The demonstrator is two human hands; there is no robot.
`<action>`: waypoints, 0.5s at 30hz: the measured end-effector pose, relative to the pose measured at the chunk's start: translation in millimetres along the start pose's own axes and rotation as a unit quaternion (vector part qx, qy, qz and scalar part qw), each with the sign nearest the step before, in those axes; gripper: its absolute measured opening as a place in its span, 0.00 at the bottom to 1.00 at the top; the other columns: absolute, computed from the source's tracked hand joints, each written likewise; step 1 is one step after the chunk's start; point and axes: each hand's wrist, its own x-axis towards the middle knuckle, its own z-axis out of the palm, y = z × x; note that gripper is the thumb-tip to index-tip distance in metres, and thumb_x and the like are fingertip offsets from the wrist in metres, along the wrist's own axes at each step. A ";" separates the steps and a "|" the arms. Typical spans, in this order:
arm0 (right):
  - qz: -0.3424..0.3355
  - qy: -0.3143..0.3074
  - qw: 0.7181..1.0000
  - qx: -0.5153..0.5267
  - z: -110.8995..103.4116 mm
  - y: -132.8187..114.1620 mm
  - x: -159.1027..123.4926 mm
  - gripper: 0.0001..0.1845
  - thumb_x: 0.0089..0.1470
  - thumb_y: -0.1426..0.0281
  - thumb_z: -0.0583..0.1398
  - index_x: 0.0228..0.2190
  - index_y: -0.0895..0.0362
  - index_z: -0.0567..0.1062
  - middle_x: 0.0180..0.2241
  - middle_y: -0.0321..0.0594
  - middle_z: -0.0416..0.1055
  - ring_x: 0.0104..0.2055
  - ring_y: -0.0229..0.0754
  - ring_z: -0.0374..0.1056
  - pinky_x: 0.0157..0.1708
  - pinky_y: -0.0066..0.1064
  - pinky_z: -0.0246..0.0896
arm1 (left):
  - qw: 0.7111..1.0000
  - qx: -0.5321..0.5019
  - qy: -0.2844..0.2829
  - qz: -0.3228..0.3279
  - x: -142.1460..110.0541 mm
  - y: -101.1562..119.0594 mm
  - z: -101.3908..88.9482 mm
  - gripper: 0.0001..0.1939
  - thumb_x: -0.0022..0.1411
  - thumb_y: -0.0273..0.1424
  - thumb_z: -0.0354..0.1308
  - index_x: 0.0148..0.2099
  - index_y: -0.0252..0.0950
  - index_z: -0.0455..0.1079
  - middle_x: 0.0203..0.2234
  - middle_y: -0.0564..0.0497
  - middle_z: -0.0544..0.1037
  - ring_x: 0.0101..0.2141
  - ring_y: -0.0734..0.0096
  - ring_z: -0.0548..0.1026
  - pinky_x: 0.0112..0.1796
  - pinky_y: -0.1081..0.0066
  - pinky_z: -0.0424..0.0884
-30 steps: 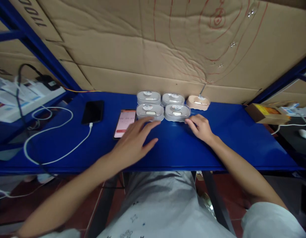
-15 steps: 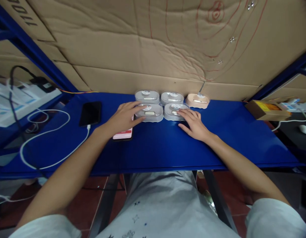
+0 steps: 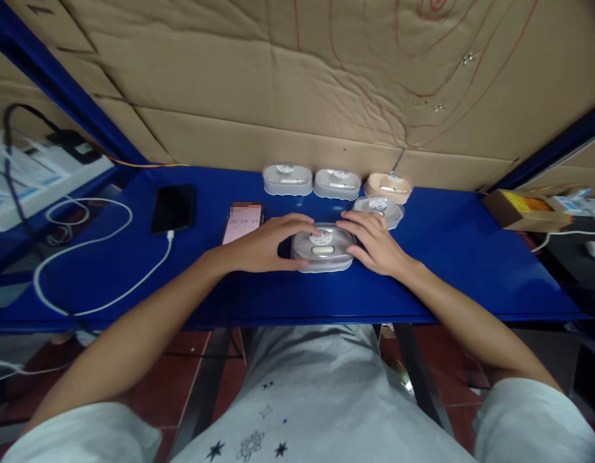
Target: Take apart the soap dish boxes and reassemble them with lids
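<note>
A grey oval box with a clear lid (image 3: 322, 260), a round white sticker and a pale latch-like tab on top, lies near the middle of the blue table. My left hand (image 3: 266, 243) grips its left end between thumb and fingers. At the right end, my right hand (image 3: 374, 241) has its fingertips and thumb against the side. Just behind my right fingers sits another grey oval box (image 3: 392, 210), partly covered by them. Along the back stand a grey box (image 3: 288, 186), a second grey box (image 3: 337, 189) and a peach-coloured one (image 3: 388, 191).
A phone with a lit pink timer screen (image 3: 244, 222) lies left of the boxes, partly under my left hand. Farther left is a black phone (image 3: 173, 209) on a white cable (image 3: 126, 305). A cardboard box (image 3: 519, 215) stands at right. Cardboard (image 3: 220, 122) walls the back.
The front left grey box has come nearer to me and rightward, between both hands. The other front grey box has moved right, before the peach one. Both hands have drawn closer together.
</note>
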 end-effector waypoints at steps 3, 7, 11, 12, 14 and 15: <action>-0.043 0.009 0.999 0.024 2.9 -6.6 0.7 0.37 0.76 0.46 0.49 0.74 0.53 0.60 0.73 0.58 0.65 0.74 0.61 0.62 0.69 0.57 0.55 | 0.998 -0.028 0.047 0.010 0.5 -1.3 -2.7 0.29 0.72 0.47 0.64 0.69 0.43 0.69 0.69 0.41 0.72 0.69 0.52 0.70 0.70 0.52 0.64; -0.025 0.006 1.000 0.011 4.1 -8.9 1.3 0.35 0.75 0.48 0.55 0.72 0.52 0.64 0.73 0.57 0.64 0.74 0.62 0.62 0.69 0.58 0.56 | 0.990 0.044 0.119 -0.053 2.6 -10.2 -10.5 0.29 0.72 0.45 0.62 0.70 0.41 0.67 0.72 0.39 0.67 0.72 0.47 0.66 0.72 0.47 0.61; -0.049 -0.048 0.997 0.038 4.9 -12.5 2.0 0.30 0.74 0.49 0.58 0.67 0.51 0.72 0.67 0.53 0.74 0.68 0.60 0.69 0.66 0.55 0.60 | 0.975 0.123 0.111 -0.145 7.6 -25.7 -16.4 0.30 0.71 0.44 0.62 0.70 0.42 0.67 0.76 0.39 0.61 0.74 0.41 0.62 0.71 0.41 0.59; -0.061 -0.059 0.995 0.045 5.5 -13.8 2.1 0.30 0.73 0.49 0.59 0.67 0.52 0.73 0.65 0.53 0.75 0.67 0.59 0.70 0.65 0.54 0.60 | 0.974 0.133 0.101 -0.151 9.1 -30.4 -17.1 0.30 0.71 0.44 0.62 0.70 0.41 0.67 0.75 0.38 0.62 0.74 0.40 0.63 0.71 0.41 0.60; -0.082 -0.079 0.992 0.049 7.2 -16.1 2.0 0.29 0.73 0.50 0.60 0.65 0.53 0.75 0.64 0.52 0.77 0.66 0.57 0.71 0.64 0.51 0.60 | 0.974 0.148 0.080 -0.154 12.1 -40.0 -17.4 0.30 0.70 0.43 0.61 0.70 0.41 0.67 0.73 0.39 0.67 0.71 0.42 0.67 0.69 0.43 0.62; -0.089 -0.086 0.991 0.047 8.2 -16.8 2.0 0.27 0.74 0.52 0.60 0.64 0.53 0.75 0.64 0.51 0.77 0.66 0.56 0.72 0.64 0.51 0.59 | 0.974 0.153 0.070 -0.153 13.3 -44.4 -16.8 0.30 0.70 0.43 0.61 0.69 0.41 0.67 0.71 0.39 0.69 0.70 0.43 0.69 0.68 0.44 0.63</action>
